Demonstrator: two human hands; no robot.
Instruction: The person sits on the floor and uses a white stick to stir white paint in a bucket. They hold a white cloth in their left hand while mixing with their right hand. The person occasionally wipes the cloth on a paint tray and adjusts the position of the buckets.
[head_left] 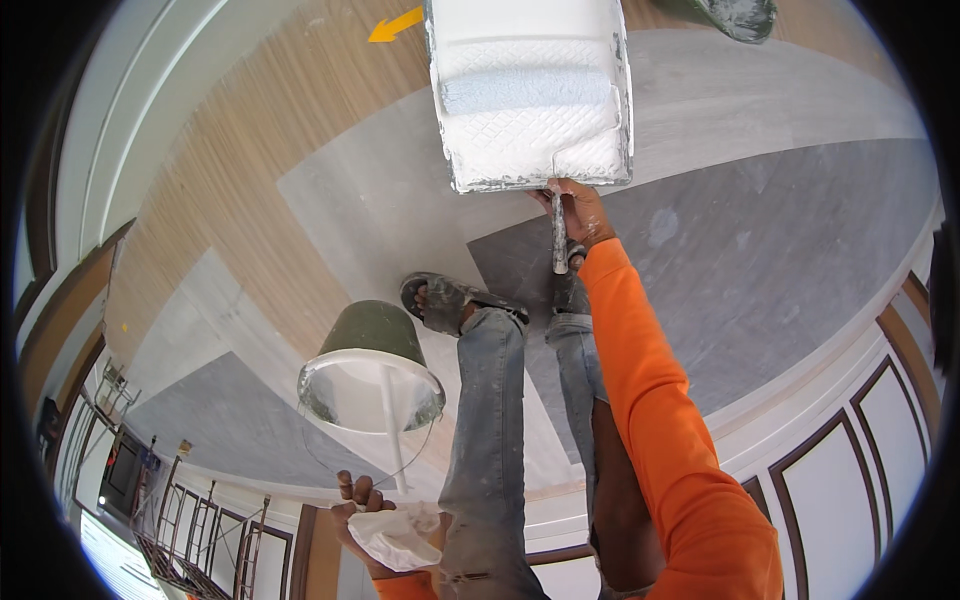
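My right hand (582,212) is closed at the near edge of a paint tray (628,110) spattered with white paint. A paint roller (525,92) with a pale blue sleeve lies across the tray. Its paint-crusted handle (559,240) sticks out over the near edge, right beside my right fingers. At the lower left, my left hand (352,512) has curled fingers and holds a crumpled white cloth (398,537). Just beyond it is a dark green bucket (372,328) with white paint inside and a white stick (390,410). The bucket's thin wire handle reaches close to my left fingers; I cannot tell whether they touch it.
My sandalled feet (440,303) are between bucket and tray. Wood-patterned flooring (240,170) meets dark grey panels (760,250). Another paint-smeared green container (740,15) is at the far right, and a yellow arrow (395,25) at the far left. Scaffolding (200,535) stands lower left.
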